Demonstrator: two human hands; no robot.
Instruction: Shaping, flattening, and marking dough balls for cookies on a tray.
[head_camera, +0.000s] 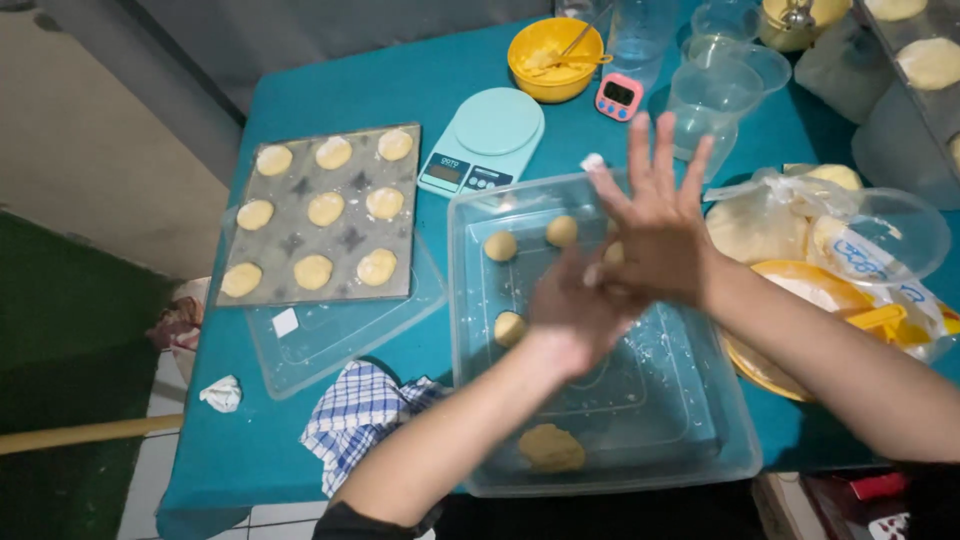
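- Teal cloth covered the table (330, 100), which stood against a grey wall with green flooring off its left edge.
- Both hands met palm to palm above the clear rectangular plastic tub (700, 455) near the table's front edge; the left hand (575, 315) lay under, the right hand (655, 235) on top with its fingers spread wide. Whatever sat pressed between the palms was hidden, so I cannot tell for sure what they held.
- Inside the tub, three small round pale dough balls (500, 245) rested toward its back and left, and a larger rough lump of tan dough (550, 447) lay by its front wall, still unshaped.
- Judging by that, part of the shaping was done and the lump remained to be portioned.
- Left of the tub, a grey patterned baking mat (350, 240) carried nine flattened pale dough discs in three rows.
- Behind the tub stood a mint-green digital kitchen scale (495, 125), a yellow round bowl (555, 60) and a small pink timer (618, 96).
- A blue-and-white checked cloth (360, 410) hung at the front edge.
- At the right edge, clear bowls and a plastic bag of dough (760, 225) were hard to sort apart, and the right forearm was cut off by the frame.
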